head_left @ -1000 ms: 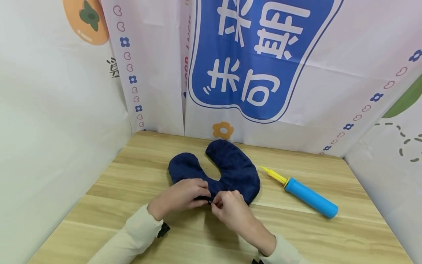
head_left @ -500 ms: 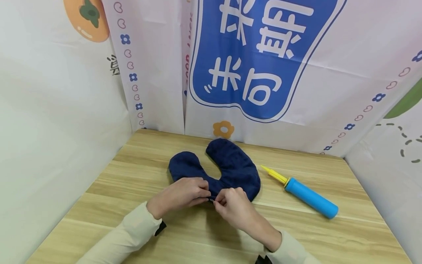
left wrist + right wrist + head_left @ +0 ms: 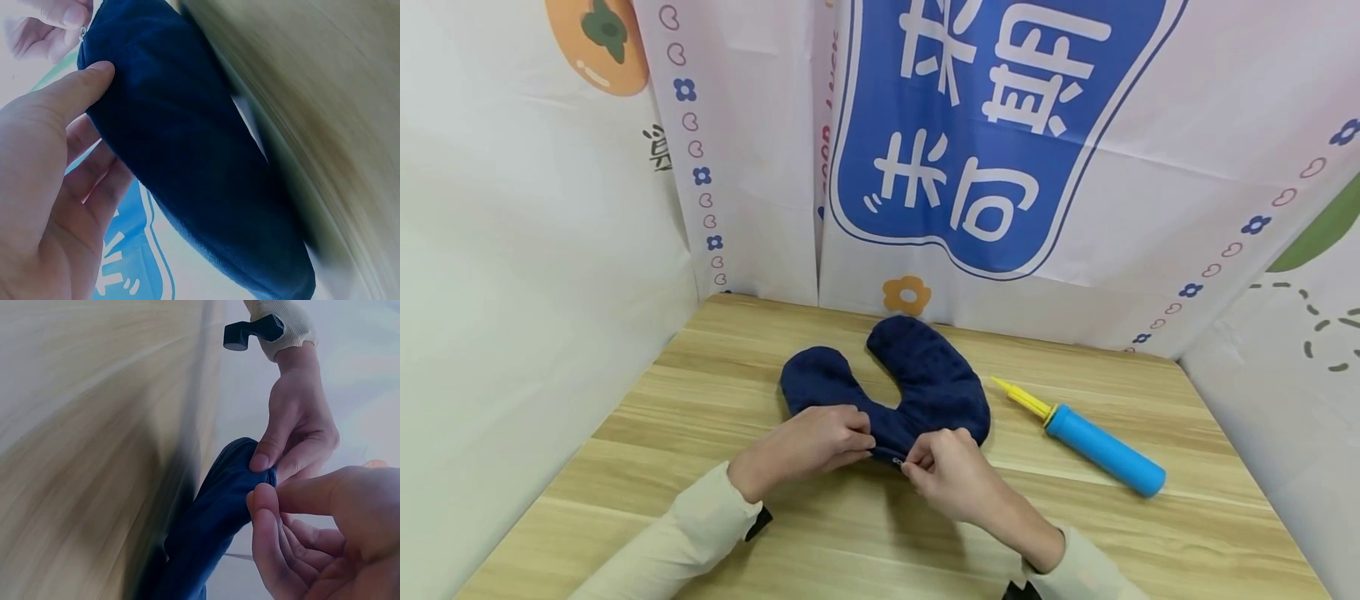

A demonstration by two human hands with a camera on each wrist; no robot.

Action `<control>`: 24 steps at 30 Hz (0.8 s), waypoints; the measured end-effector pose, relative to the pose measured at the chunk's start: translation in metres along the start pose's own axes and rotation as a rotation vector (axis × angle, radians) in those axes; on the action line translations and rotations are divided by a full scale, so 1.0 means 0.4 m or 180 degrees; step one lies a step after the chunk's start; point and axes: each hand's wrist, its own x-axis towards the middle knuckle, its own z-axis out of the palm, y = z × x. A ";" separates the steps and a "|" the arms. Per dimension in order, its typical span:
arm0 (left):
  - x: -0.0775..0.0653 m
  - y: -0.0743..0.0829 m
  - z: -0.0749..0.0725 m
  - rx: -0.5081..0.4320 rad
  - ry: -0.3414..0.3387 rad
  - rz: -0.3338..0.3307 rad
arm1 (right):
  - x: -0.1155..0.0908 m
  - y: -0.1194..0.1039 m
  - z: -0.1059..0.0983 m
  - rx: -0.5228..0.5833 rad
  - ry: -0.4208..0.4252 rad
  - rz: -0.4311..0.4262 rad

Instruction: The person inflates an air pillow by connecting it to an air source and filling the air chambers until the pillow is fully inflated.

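Observation:
A navy blue U-shaped neck pillow (image 3: 940, 375) lies on the table, its open end facing away from me. My left hand (image 3: 820, 437) grips its near edge, thumb on the near face and fingers behind it, as the left wrist view shows. Just to the right, my right hand (image 3: 955, 479) pinches at the zipper pull (image 3: 82, 32) on the same edge. A bit of the zipper shows pale between the two hands in the head view. In the right wrist view the thumb and forefinger of the right hand (image 3: 325, 531) meet at the pillow's seam (image 3: 269, 478).
To the right of the pillow lies a blue hand pump (image 3: 1105, 450) with a yellow nozzle (image 3: 1022, 397) pointing back left. The wooden table (image 3: 1150, 542) is enclosed by printed white cloth walls (image 3: 760, 167) at the back and both sides.
My right hand has slid rightward along the pillow's near edge, away from the left hand, and the zipper shows more between them. The left hand keeps its grip nearly in place.

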 end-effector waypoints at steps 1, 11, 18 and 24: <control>0.000 0.000 0.000 -0.0017 0.0005 0.0018 | -0.002 0.001 -0.002 0.0011 -0.0020 0.0007; -0.001 0.007 0.005 0.0015 0.0135 0.0005 | -0.013 0.018 -0.012 0.0143 -0.0082 -0.0055; 0.013 0.023 0.008 0.0085 0.0230 -0.0071 | -0.008 0.013 -0.012 0.0119 -0.0068 -0.0080; 0.033 0.044 0.020 0.0164 0.0258 -0.0004 | 0.000 0.001 -0.009 0.0052 0.0019 -0.0016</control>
